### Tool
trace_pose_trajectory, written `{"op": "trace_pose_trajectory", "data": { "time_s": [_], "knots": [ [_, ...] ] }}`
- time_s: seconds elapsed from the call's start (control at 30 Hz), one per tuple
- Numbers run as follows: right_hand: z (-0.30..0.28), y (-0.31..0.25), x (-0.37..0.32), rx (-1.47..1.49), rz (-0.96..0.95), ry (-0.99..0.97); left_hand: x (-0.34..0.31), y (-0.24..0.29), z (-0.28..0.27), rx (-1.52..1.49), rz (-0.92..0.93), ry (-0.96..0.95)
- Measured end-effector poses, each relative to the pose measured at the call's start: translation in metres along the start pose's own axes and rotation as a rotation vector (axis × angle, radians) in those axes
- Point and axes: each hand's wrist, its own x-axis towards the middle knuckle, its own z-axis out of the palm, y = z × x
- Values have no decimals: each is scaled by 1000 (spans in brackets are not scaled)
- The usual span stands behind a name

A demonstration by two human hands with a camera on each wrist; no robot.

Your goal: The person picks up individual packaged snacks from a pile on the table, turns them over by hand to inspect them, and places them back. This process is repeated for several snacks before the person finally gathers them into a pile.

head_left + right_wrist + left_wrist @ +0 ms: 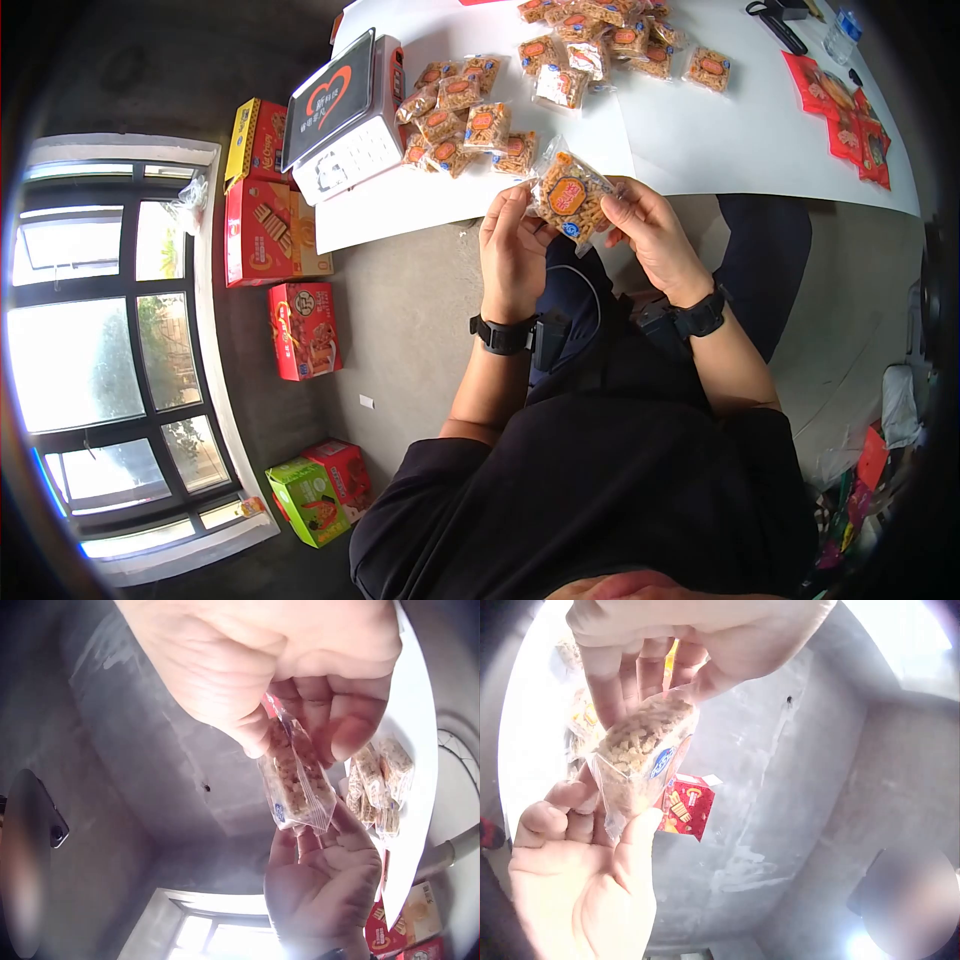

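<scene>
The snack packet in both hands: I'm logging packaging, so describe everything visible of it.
The packet is clear, shiny, plastic-looking wrap around a pale brown, lumpy filling, with an orange label and a blue mark on its front. It is held tilted, overlapping the near edge of the table in the head view, the left hand and right hand pinching opposite sides. Whether it is sealed is unclear.
</scene>
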Motion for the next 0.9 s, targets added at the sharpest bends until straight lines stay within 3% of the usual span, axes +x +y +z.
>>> {"op": "trace_pose_trajectory", "data": {
  "time_s": [0.13,0.33,0.43,0.5,0.6,0.67,0.77,0.83,0.9],
  "knots": [
    [6,-1,-2,29,-33,30,-3,-1,4,-26,4,31],
    [8,2,-2,65,-89,86,-8,-3,3,-120,-19,-97],
    [7,0,-2,51,-125,109,-10,-8,-2,-77,27,-95],
    [9,0,-2,42,-143,111,-15,-8,3,176,106,-89],
    [15,2,-2,-51,-297,197,-19,-8,10,239,125,-143],
    [16,5,-2,-644,-654,269,-20,-12,15,134,113,-180],
    [25,-3,-4,-1019,-953,239,-18,-15,13,32,93,-231],
    [28,-3,-9,-999,-926,125,-14,-10,9,-167,-74,-363],
    [31,-5,-13,-978,-899,10,-11,-11,9,-243,-95,-277]
  ]
}}
